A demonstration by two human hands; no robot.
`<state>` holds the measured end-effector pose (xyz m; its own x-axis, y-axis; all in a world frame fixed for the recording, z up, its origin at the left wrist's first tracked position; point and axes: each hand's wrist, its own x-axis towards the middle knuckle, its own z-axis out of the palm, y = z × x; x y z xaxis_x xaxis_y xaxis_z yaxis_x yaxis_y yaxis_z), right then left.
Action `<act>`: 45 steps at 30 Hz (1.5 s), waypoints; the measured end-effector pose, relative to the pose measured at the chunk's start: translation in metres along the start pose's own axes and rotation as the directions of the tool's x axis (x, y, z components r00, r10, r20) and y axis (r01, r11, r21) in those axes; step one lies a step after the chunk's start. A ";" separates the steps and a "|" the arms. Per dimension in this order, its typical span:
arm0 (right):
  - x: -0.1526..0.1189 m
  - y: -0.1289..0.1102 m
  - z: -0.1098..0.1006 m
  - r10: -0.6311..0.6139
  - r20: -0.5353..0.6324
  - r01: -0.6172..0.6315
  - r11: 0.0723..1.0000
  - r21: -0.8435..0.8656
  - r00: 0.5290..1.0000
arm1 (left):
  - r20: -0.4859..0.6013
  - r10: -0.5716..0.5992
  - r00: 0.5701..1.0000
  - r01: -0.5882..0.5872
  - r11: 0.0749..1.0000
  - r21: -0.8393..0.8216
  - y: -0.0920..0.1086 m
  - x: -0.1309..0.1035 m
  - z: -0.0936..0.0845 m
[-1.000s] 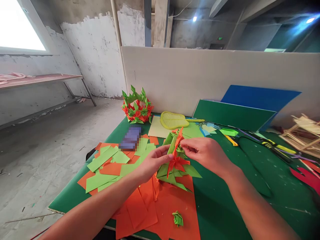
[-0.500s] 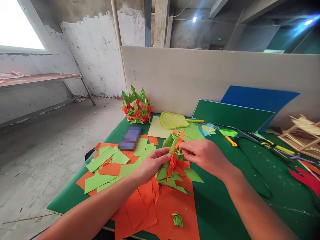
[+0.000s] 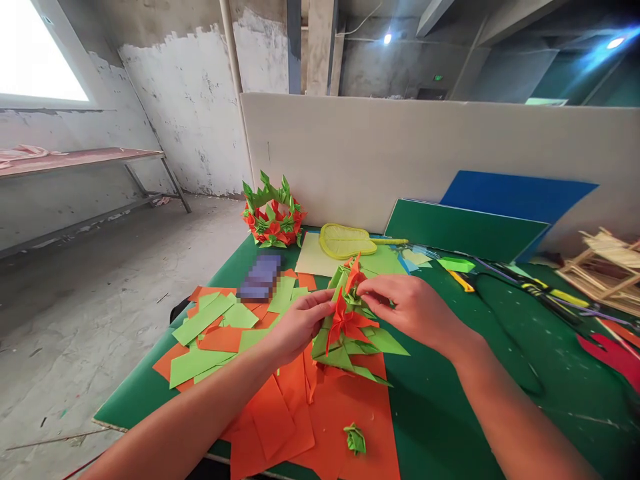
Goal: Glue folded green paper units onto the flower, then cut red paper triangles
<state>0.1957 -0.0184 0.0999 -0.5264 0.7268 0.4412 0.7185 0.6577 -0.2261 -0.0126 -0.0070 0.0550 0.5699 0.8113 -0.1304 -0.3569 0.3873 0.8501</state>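
A folded green and orange paper piece (image 3: 345, 327) stands over orange sheets (image 3: 350, 413) at the centre of the green table. My left hand (image 3: 303, 323) pinches its left side, thumb and fingers together. On the upper right, by an orange paper flower, my right hand (image 3: 400, 303) has its fingertips closed against the folded paper; part of what they grip is hidden. Below lies a small green folded piece (image 3: 355, 439) on the orange paper.
Green and orange paper pieces (image 3: 203, 319) and a blurred-out rectangular object (image 3: 260, 277) lie left. A finished-looking paper crown (image 3: 274, 213) sits at the back, near a yellow leaf-shaped item (image 3: 347, 241). A cutter (image 3: 461, 281) and wooden model (image 3: 605, 267) are right.
The folded piece has turned a little, so its orange flower faces the camera more. Both hands have shifted slightly while staying on it.
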 end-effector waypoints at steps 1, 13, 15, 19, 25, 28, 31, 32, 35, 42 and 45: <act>0.000 0.000 -0.001 0.020 -0.023 -0.020 0.999 0.032 1.000 | -0.007 0.005 1.000 -0.005 1.000 -0.007 -0.001 0.000 0.000; 0.001 -0.016 0.005 0.138 -0.129 -0.119 0.983 0.141 0.982 | 0.001 0.020 1.000 -0.020 0.999 -0.031 -0.003 -0.001 0.003; 0.001 -0.016 0.009 0.132 -0.132 -0.113 0.983 0.141 0.982 | 0.001 0.016 1.000 -0.016 1.000 -0.025 -0.003 -0.001 0.004; 0.001 -0.014 0.010 0.101 -0.104 -0.085 0.985 0.150 0.989 | 0.020 0.018 1.000 -0.018 1.000 -0.020 -0.004 -0.001 0.003; 0.001 -0.012 0.006 0.025 -0.062 -0.015 0.987 0.158 0.998 | 0.011 0.007 1.000 -0.007 1.000 -0.010 -0.001 -0.002 0.005; 0.001 -0.010 0.006 -0.041 -0.061 0.048 0.992 0.117 0.997 | 0.001 0.007 1.000 -0.007 1.000 0.001 0.000 -0.003 0.005; 0.002 -0.008 0.005 -0.113 -0.054 0.117 0.991 0.066 0.992 | -0.005 -0.001 1.000 0.001 1.000 0.010 0.000 -0.003 0.005; 0.002 -0.008 0.004 -0.133 -0.043 0.135 0.989 0.058 0.990 | 0.000 -0.002 1.000 0.002 1.000 0.011 -0.001 -0.003 0.005; 0.002 -0.008 0.002 -0.154 0.001 0.154 0.986 0.057 0.988 | 0.020 -0.006 1.000 0.006 1.000 0.012 -0.003 -0.002 0.004; 0.002 -0.010 0.000 -0.113 0.039 0.110 0.992 0.066 0.993 | 0.007 -0.012 1.000 0.012 1.000 0.007 -0.003 -0.001 0.004; 0.001 -0.009 0.000 -0.110 0.059 0.107 0.992 0.063 0.992 | 0.012 -0.016 1.000 0.016 1.000 0.005 -0.003 -0.001 0.003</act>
<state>0.1892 -0.0238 0.1026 -0.6284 0.6601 0.4116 0.6280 0.7427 -0.2324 -0.0097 -0.0108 0.0541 0.5845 0.7997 -0.1374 -0.3445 0.3979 0.8503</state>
